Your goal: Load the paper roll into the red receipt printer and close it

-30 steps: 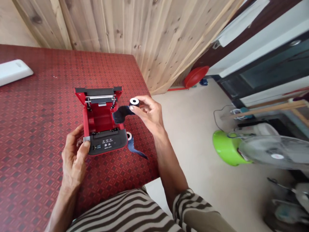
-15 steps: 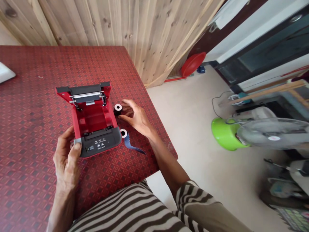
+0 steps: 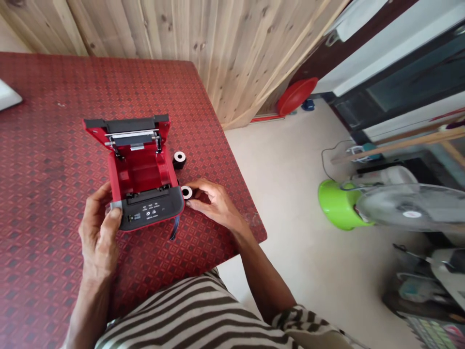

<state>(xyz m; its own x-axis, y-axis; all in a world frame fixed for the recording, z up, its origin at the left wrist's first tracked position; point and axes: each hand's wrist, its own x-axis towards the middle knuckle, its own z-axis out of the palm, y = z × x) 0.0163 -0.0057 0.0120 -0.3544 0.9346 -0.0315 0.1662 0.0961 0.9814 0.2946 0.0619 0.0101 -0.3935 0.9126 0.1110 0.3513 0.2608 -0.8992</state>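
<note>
The pale floor spreads to the right of the printer, well below its level. A wall of knotty wooden boards stands beyond the printer, and a table with a red patterned top lies under it and around it. A fan with a bright green base is well apart from the printer, off to its right, while a striped shirt fills the space on the printer's near side. A red basin leans beyond the printer and to its right, by the end of the boards.

The printer, red with a black front panel, sits on the table with its lid raised; the bay inside is bare. The left hand grasps its left front corner, thumb on top and fingers along the side. The right hand is just beside the printer's right front corner, pinching the near roll between thumb and fingers. The far roll, dark with a white end, stands loose just right of the printer's bay. Smallest is a blue strip below the printer's right front corner; its upper end is hidden.
</note>
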